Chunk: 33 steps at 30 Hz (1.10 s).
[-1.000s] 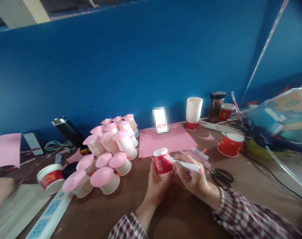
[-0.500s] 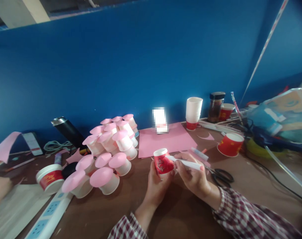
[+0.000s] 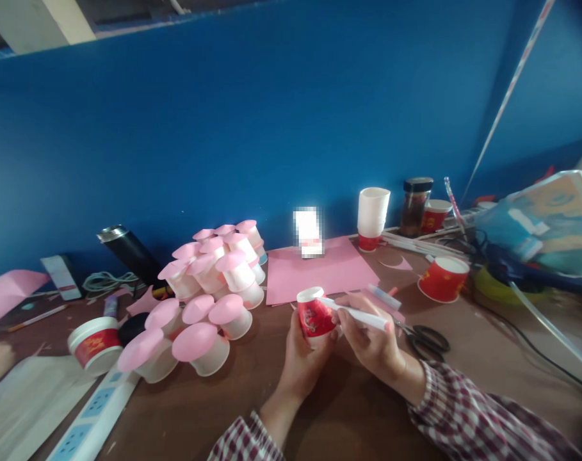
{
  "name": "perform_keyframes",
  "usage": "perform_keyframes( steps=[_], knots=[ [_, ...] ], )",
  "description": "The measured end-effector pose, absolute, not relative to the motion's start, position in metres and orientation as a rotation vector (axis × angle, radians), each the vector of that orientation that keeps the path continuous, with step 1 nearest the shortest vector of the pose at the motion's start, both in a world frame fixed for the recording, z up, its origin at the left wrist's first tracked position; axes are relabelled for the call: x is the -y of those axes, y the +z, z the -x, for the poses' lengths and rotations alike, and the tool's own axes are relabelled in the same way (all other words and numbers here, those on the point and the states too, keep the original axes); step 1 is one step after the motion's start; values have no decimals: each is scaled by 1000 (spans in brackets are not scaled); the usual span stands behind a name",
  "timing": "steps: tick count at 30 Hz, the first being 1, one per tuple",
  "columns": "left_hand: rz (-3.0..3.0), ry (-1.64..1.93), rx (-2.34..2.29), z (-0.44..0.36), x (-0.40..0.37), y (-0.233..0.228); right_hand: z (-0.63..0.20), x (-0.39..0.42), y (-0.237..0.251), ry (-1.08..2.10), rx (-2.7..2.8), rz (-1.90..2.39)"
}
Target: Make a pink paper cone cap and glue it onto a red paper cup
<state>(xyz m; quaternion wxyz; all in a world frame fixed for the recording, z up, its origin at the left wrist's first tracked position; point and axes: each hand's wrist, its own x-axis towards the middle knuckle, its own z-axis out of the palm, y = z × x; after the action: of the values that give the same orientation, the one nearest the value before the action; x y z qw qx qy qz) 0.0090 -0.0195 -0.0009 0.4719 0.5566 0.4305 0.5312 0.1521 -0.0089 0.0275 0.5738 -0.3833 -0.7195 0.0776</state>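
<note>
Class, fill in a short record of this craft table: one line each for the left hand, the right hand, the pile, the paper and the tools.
left hand: holds a small red paper cup
right hand: holds a white pen, tip at the cup's rim
pile: pink-capped white cups, left of the hands
paper: pink sheet behind the cup
tools: scissors right of the hands

pink-topped cups (image 3: 209, 288), pink paper sheet (image 3: 324, 269), scissors (image 3: 428, 339), power strip (image 3: 86, 416) on the table (image 3: 358, 410).
</note>
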Motion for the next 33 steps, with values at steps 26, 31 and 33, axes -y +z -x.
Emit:
perform_keyframes(
  steps=[26, 31, 33],
  knots=[
    [-1276, 1300, -1042, -9, 18, -6, -151, 6, 16, 194, 1661, 917],
    [-1264, 1309, -1049, -9, 19, -5, -152, 6, 18, 203, 1673, 909],
    [-1255, 1309, -1051, -9, 19, -4, -152, 7, 19, 207, 1668, 911]
  ],
)
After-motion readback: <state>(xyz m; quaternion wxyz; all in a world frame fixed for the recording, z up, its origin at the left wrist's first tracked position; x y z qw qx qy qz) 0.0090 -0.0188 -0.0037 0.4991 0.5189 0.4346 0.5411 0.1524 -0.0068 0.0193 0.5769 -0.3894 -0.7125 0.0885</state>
